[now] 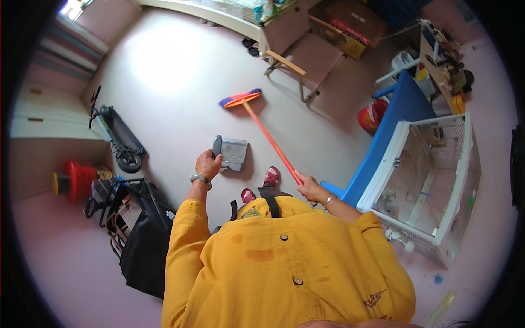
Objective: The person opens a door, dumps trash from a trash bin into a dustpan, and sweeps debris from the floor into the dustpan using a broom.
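My left hand (208,165) is closed around the grey handle of a dustpan (235,153), whose grey pan sits just right of my fingers, low over the floor or on it; I cannot tell which. In my right hand (310,188) is the red stick of a broom (269,135), its fingers wrapped round the upper end. The stick slants away to the far left. At its far end the orange and purple broom head (240,99) rests on the pale floor, ahead of the dustpan and apart from it.
A folding scooter (121,139) stands at the left, with a black folding cart (143,235) nearer me. Ahead right is a brown armchair (303,54). A blue board (391,131) and a white-framed clear cabinet (426,186) are close on my right. A red bucket (372,116) stands behind the board.
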Available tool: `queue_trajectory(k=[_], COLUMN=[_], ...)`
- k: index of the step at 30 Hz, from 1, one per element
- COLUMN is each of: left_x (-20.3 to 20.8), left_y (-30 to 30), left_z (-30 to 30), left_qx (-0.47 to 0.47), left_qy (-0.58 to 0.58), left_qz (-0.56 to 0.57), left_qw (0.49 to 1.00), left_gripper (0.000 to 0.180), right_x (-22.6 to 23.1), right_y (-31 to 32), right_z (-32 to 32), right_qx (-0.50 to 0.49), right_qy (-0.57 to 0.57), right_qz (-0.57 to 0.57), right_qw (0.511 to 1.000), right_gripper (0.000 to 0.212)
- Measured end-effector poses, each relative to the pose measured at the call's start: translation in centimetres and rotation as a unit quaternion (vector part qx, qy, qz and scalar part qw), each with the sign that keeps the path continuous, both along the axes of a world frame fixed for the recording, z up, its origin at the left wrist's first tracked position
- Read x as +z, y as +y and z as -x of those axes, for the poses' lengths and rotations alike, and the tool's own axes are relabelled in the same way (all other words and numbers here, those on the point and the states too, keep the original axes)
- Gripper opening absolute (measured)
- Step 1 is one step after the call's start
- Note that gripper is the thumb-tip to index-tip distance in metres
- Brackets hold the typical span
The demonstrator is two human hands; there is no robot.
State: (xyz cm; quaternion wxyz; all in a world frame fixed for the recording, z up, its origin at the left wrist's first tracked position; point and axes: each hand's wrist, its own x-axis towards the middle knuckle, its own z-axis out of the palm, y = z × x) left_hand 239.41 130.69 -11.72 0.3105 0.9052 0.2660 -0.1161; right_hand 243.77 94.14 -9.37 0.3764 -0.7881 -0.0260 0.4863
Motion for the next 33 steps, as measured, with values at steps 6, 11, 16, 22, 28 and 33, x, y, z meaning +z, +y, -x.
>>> queue_trajectory(k=[6, 11, 16, 22, 28, 33], left_x=[1.7, -2.2, -0.2, 0.7, 1.3, 2.7], left_y=[0.3, 1.8, 0.8, 0.7, 0.6, 0.2], left_z=[-1.4, -0.6, 0.2, -0.3, -1.8, -4.4], left_qx=[0.006, -0.058, -0.031, -0.016, -0.069, -0.076], left_qy=[-0.014, -0.057, -0.048, -0.028, -0.044, 0.001], left_qz=[0.095, 0.032, 0.071, 0.103, 0.078, 0.047], left_qw=[0.995, 0.996, 0.996, 0.994, 0.994, 0.996], left_gripper=[0.028, 0.032, 0.03, 0.028, 0.029, 0.03], right_x=[-3.6, 3.9, 11.8, 11.3, 6.0, 10.5], right_y=[-8.2, -11.2, -11.1, -11.3, -11.9, -12.7], right_z=[6.6, 9.3, 10.8, 13.9, 16.7, 14.3], right_qx=[0.088, 0.02, -0.161, -0.176, -0.173, -0.268], right_qy=[-0.141, 0.146, 0.312, 0.154, -0.113, 0.042], right_qz=[-0.165, -0.118, -0.13, -0.126, -0.129, -0.089], right_qw=[0.972, 0.982, 0.927, 0.964, 0.97, 0.958], right_gripper=[0.065, 0.064, 0.066, 0.063, 0.06, 0.061])
